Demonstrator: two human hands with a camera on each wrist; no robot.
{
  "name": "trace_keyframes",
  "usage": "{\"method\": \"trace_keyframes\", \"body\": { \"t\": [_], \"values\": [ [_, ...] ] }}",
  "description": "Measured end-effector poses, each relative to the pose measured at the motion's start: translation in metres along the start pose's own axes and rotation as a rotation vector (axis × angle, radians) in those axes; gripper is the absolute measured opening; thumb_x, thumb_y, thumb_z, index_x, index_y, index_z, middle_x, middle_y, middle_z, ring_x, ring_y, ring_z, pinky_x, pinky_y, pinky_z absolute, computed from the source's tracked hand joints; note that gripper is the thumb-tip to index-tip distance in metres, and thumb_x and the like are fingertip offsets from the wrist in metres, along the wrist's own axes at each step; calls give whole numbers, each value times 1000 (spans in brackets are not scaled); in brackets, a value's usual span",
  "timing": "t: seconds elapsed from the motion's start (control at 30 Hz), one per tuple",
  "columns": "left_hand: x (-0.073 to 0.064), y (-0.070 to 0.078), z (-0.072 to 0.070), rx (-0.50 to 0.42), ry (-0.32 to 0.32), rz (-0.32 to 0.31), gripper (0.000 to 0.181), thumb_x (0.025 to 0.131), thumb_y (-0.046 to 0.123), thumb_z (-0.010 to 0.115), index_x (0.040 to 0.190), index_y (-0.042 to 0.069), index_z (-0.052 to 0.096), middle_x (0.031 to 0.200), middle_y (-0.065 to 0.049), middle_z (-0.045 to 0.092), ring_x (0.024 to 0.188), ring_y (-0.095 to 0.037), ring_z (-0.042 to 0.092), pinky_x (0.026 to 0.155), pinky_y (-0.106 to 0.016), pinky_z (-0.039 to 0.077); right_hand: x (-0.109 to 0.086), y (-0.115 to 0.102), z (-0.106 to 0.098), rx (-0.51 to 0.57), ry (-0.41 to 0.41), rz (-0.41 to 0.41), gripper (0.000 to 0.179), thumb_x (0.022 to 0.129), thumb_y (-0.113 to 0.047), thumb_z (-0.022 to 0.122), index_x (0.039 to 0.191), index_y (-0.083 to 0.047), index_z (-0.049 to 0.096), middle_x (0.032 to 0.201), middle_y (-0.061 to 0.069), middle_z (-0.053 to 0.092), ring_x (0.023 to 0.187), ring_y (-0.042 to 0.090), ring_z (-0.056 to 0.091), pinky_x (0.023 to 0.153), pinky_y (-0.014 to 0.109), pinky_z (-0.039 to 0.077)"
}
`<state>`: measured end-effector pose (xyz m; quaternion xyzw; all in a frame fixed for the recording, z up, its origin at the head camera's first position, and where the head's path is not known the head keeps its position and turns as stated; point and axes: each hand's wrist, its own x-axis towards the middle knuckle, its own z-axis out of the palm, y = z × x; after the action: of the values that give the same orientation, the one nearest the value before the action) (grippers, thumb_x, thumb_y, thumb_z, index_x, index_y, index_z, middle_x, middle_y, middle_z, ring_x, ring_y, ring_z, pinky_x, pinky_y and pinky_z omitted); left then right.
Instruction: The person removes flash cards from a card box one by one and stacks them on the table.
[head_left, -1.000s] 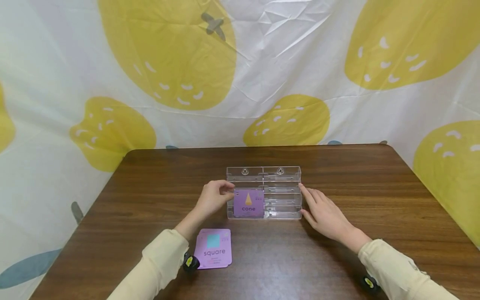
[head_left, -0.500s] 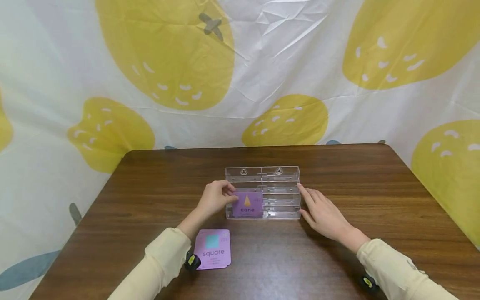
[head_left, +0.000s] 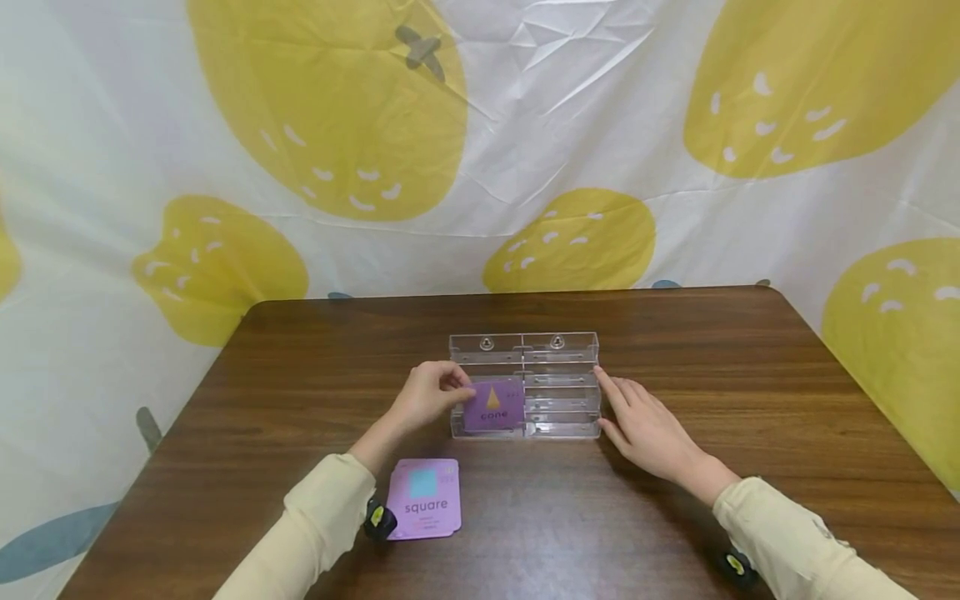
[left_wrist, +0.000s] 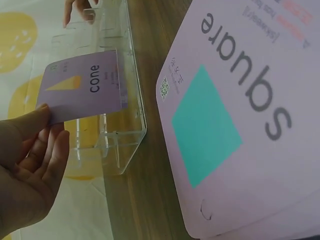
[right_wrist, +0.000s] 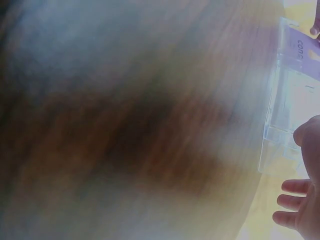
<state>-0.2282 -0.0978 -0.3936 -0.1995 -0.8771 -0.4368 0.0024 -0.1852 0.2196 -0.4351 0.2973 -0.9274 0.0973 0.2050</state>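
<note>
A clear plastic rack (head_left: 561, 404) with two columns of stepped compartments stands on the table. Between thumb and fingers, my left hand (head_left: 423, 396) pinches the left edge of a purple card printed "cone" (head_left: 493, 408). That card stands at the lower left of the rack; in the left wrist view its bottom edge shows through the clear front lip. My right hand (head_left: 654, 429) touches the rack's right side with its fingers extended. Nearer me lies a stack of purple cards, a "square" card (head_left: 426, 498) on top, looming large in the left wrist view.
The brown wooden table (head_left: 585, 533) has rounded far corners. Behind it hangs a white cloth (head_left: 390, 258) with a yellow fruit print. A dark wrist camera (head_left: 379, 521) on the left sleeve overlaps the stack's lower left corner in the head view.
The cone card has shifted slightly in my left hand, and its lower part now looks hazier, behind the clear lip. My right hand stays at the rack's side.
</note>
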Motion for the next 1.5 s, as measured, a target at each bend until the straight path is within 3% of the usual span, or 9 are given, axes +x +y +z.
{"method": "trace_keyframes", "body": {
  "t": [0.4,0.53,0.63,0.77,1.0,1.17,1.33,1.5],
  "values": [
    [-3,1,-9,-102,67,-11,4,80,6,67,82,3,65,75,-5,64,66,-13,58,59,-26,50,0,0,-1,-4,-5,1,71,81,-16,65,137,5,27,111,25,53,105,36,50,89,48,42],
    [-4,2,-13,-155,80,-23,5,81,4,66,84,0,64,76,-8,64,68,-25,60,62,-38,53,0,0,0,0,-20,11,70,82,-18,64,138,4,27,112,24,53,105,35,50,89,48,42],
    [-6,5,-16,-174,83,-27,6,82,4,64,85,-1,64,76,-10,64,70,-31,60,62,-37,53,0,0,0,4,-25,16,70,83,-18,64,138,4,26,111,24,53,105,35,50,89,48,42],
    [-14,8,-18,-164,60,-32,7,83,4,64,87,-1,64,78,-10,64,71,-29,60,60,-27,52,0,0,0,3,-25,14,70,83,-19,64,138,4,26,111,24,53,105,35,50,89,48,42],
    [-29,6,-19,-208,-1,-44,10,84,4,62,90,-4,63,81,-12,64,70,-22,59,62,-34,53,0,0,0,4,-19,9,70,82,-18,64,137,5,27,110,24,53,104,35,50,90,48,42],
    [-39,3,-21,-207,3,-82,10,83,4,63,89,-4,64,79,-10,64,65,-12,57,58,-26,51,0,0,0,4,-28,15,70,83,-19,63,138,4,26,111,24,53,105,35,50,89,48,42],
    [-48,-3,-23,-287,-7,-129,13,84,2,61,92,-8,62,78,-11,63,64,-10,58,60,-28,54,0,0,0,2,-35,20,70,83,-19,63,138,4,25,111,24,53,105,35,50,90,48,42],
    [-57,-8,-25,-311,-28,-155,15,85,3,60,94,-9,61,79,-12,64,65,-11,59,62,-31,55,0,0,0,2,-44,25,70,84,-19,62,138,4,25,111,24,53,105,35,50,90,48,41]
  ]
}}
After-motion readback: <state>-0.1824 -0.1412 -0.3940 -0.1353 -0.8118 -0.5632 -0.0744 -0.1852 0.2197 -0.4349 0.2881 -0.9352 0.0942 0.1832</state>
